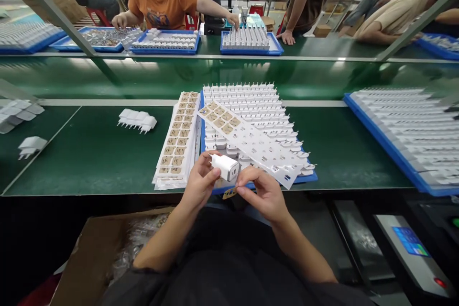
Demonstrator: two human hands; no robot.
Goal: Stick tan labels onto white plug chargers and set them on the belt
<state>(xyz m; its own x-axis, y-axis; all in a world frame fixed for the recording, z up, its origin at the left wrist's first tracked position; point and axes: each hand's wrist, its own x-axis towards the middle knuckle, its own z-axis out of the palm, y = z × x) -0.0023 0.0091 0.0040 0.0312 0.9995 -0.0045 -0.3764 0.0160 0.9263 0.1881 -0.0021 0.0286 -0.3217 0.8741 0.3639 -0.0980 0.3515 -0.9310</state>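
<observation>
Head view: left hand (199,182) pinching a small white plastic plug adapter (225,166) between thumb and fingers, held just above the near edge of the green-topped desk (96,153). Right hand (261,192) touching the adapter's right end, fingertips pressed together on a small tan sticker (229,194) hanging just under the adapter.

Directly behind the hands, a blue shallow plastic tray (308,177) packed with rows of white adapters standing prongs up. Across that tray, slanted, a long white backing sheet (251,141), tan stickers left only at its far left end, the rest peeled bare. Just left of the tray, touching it, a stack of white sheets full of tan stickers (178,138). Further left on the desk, a short row of loose white adapters (137,120), and more loose ones (31,145) near the left edge. At right, a second blue tray (390,146), also filled with white adapters.

Below the desk at left, an open brown cardboard box (89,253) holding clear plastic bags. At lower right, a grey machine panel with a small blue screen (410,241).

Beyond a glossy green belt (143,79), a far desk with more blue trays of parts (247,40); a person in an orange shirt (161,2) reaching towards one, other people standing at right.
</observation>
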